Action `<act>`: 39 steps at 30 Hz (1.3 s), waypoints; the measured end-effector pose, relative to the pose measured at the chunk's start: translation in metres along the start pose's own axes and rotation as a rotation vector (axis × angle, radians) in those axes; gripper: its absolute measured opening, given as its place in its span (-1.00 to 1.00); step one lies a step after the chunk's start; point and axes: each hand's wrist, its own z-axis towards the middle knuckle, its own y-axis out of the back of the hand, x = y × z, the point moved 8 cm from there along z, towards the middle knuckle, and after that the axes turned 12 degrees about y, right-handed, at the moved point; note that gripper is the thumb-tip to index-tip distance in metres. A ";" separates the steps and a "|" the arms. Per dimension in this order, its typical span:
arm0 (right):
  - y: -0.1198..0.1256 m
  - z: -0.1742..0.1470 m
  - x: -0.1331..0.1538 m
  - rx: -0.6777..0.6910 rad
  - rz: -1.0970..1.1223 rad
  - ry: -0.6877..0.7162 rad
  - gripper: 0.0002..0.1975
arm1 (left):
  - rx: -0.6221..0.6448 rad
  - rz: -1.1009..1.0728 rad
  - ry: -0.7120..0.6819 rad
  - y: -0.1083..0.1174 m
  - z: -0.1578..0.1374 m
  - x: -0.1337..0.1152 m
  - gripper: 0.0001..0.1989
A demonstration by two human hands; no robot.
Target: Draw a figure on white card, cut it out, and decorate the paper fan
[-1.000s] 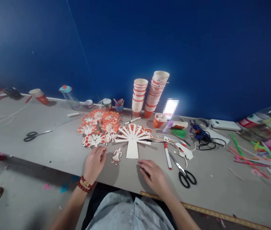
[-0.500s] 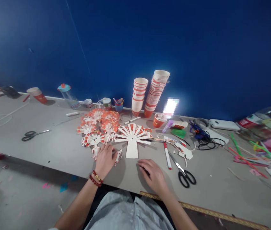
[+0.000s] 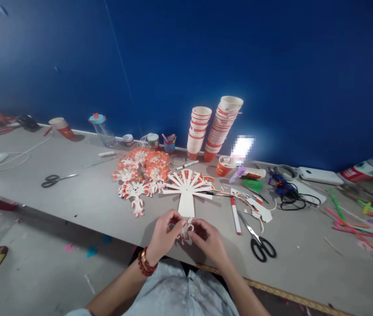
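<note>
A small white paper cutout with dark outlines (image 3: 184, 233) is held between my two hands near the table's front edge. My left hand (image 3: 167, 230) pinches it from the left, fingers closed. From the other side, my right hand (image 3: 208, 237) grips it, fingers curled. Just beyond my fingertips lies a white paper piece cut into fanned strips with a wide stem (image 3: 186, 202). Left of that are several orange-and-white paper lion figures (image 3: 155, 166). One lion with a body attached (image 3: 137, 205) lies closest to my left hand.
Black-handled scissors (image 3: 262, 248) and a red-and-white marker (image 3: 236, 215) lie right of my right hand. Behind stand two paper cup stacks (image 3: 224, 125) and a lit phone (image 3: 243, 149). Other scissors (image 3: 52, 180) lie left; a glue gun with black cord (image 3: 281, 188) is at right.
My left hand has lifted the small paper cutout from the table and brought it right. My right hand has met it there and taken hold too. The view has shifted slightly left.
</note>
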 end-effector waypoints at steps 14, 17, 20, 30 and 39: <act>0.020 -0.008 -0.019 -0.085 0.085 -0.101 -0.60 | -0.751 0.858 0.048 0.159 0.011 0.054 -0.76; 0.016 -0.006 -0.014 -0.070 0.102 -0.084 -0.61 | -0.742 0.854 0.117 0.162 0.018 0.062 -0.77; 0.016 -0.006 -0.012 -0.070 0.110 -0.081 -0.62 | -0.725 0.768 0.140 0.163 0.023 0.065 -0.81; 0.017 -0.008 -0.015 -0.063 0.051 -0.074 -0.63 | -0.684 0.510 0.142 0.179 0.022 0.075 -0.78; 0.020 -0.003 -0.020 -0.046 0.080 -0.180 -0.58 | -0.776 0.599 -0.008 0.170 0.005 0.033 -0.78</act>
